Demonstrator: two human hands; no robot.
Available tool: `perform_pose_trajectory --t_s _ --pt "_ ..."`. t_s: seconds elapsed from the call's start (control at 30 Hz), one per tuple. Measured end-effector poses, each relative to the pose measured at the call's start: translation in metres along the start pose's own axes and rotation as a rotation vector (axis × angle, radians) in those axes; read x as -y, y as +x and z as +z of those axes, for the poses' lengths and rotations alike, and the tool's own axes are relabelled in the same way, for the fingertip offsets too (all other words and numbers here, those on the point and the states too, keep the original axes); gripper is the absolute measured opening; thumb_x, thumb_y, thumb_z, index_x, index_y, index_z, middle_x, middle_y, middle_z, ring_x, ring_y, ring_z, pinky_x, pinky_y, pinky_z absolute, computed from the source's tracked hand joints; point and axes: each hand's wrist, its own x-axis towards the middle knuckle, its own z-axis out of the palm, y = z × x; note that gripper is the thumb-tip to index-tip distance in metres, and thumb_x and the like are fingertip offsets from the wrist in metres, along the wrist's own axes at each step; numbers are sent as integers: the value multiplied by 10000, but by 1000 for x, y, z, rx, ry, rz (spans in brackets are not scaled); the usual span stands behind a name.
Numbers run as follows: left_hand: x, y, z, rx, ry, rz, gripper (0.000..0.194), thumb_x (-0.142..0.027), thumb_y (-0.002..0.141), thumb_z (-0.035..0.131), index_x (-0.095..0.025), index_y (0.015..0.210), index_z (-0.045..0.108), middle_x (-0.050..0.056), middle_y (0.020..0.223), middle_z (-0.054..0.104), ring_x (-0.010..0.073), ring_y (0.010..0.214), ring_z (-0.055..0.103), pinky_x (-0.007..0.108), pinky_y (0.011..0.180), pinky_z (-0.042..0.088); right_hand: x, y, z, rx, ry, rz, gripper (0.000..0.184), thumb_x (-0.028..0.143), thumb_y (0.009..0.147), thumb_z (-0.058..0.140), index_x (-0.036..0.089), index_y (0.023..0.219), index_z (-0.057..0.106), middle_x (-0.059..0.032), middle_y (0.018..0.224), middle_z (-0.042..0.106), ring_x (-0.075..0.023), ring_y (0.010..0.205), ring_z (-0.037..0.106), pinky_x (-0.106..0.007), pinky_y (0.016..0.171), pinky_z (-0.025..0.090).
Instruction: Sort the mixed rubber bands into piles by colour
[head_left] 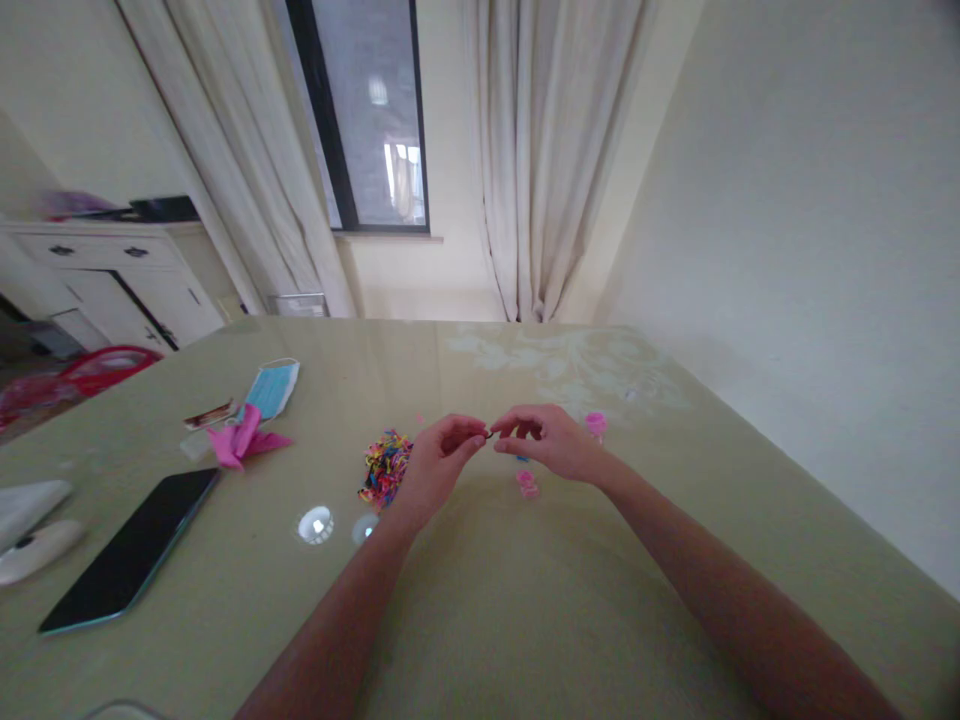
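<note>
Above the middle of the table, my left hand (442, 455) pinches a small dark elastic band (489, 434) between thumb and forefinger. My right hand (547, 440) meets its other end with thumb and forefinger nearly together, the remaining fingers curled. The band is tiny, and its exact shape is hard to make out. Just left of my left hand lies a heap of small multicoloured bands (385, 466), partly covered by that hand. Under my right hand a bit of blue (523, 458) shows. Close to it are a pink piece (527, 484) and a pink cup-like piece (595, 424).
Two clear domed pieces, one whole in view (315, 524), lie left of my left forearm. Farther left are a phone (135, 550), a folded pink item (246, 440), a blue face mask (271, 388) and white objects (34, 545). A wall (810, 250) borders the table's right side.
</note>
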Motion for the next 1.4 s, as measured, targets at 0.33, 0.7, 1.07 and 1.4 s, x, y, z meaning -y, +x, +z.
perform_pose_trajectory --t_s 0.33,0.7,1.07,1.4 --pt "-3 -4 -3 41 163 -34 324 -450 908 661 -183 1082 714 84 1025 784 220 933 720 373 880 570 19 -11 -26 -43 97 22 239 384 885 718 159 868 795 -21 702 697 -132 643 571 -261 599 415" --pt "6 -9 -41 -54 1557 -197 370 -317 1007 414 -163 1120 731 164 1215 701 357 1153 627 480 928 495 67 -51 -88 -45 291 48 267 436 851 783 169 854 778 -45 769 735 -152 682 635 -275 599 490" --pt "1 -6 -40 -66 1557 -141 340 -267 1001 400 -192 1005 732 115 1067 740 317 1018 683 441 881 491 63 -52 -106 -13 99 58 276 436 866 738 164 866 789 -30 696 712 -137 607 597 -252 526 422" --pt "4 -4 -42 -201 1397 -15 299 -323 1018 404 -205 1017 679 104 1003 758 301 977 682 412 867 497 -33 -13 -68 234 -475 307 200 243 856 718 141 688 758 -18 628 668 -136 633 572 -256 591 343"
